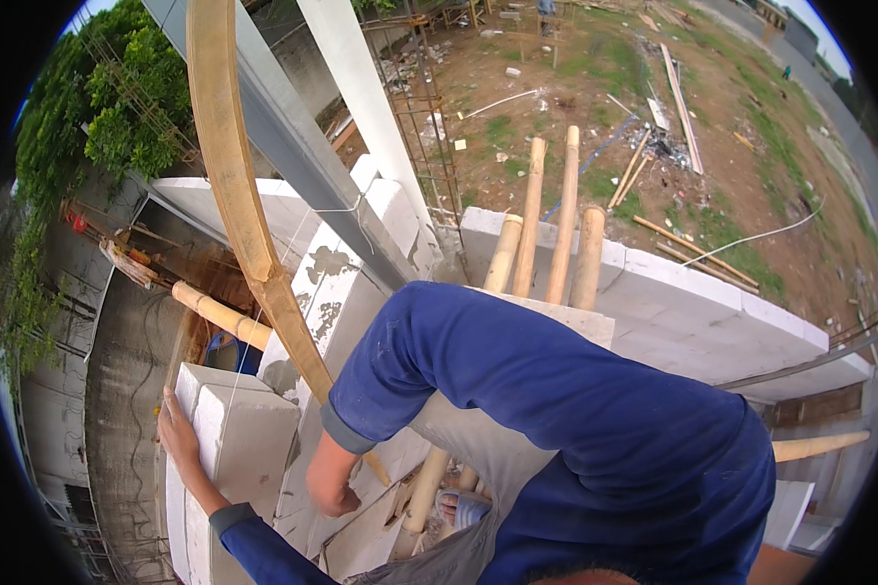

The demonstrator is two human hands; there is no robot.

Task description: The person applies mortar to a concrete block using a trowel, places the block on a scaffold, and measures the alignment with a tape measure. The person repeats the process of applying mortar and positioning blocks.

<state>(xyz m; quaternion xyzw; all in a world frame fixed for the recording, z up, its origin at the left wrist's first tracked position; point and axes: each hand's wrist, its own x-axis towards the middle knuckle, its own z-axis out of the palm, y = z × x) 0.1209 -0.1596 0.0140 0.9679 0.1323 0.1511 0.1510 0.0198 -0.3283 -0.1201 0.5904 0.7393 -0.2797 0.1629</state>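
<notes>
The white block (249,419) lay on the left, near side of the scene, between the two hands, and that placing was the relation that mattered. Its long axis seemed to run from near to far, roughly in line with the mortar-patched wall (330,265) beyond it, though the left sleeve (263,548) hid part of its near end.

The left hand (180,439) was the nearer one, in contact with the block: it was open, fingers extended and pointing far, laid along the outer left edge. The right hand (332,480) stood apart, to the right and a little nearer, with the block to its left. Its fingers were curled in; whether they gripped anything could not be told, since the back of the hand and the wrist covered them.

A thin string (247,356) ran from far to near above the block. The long wooden board (229,146) slanted down from the far left, passed behind the right forearm, and showed its lower end just right of the wrist. It therefore lay to the block's right, on the right hand's side.
</notes>
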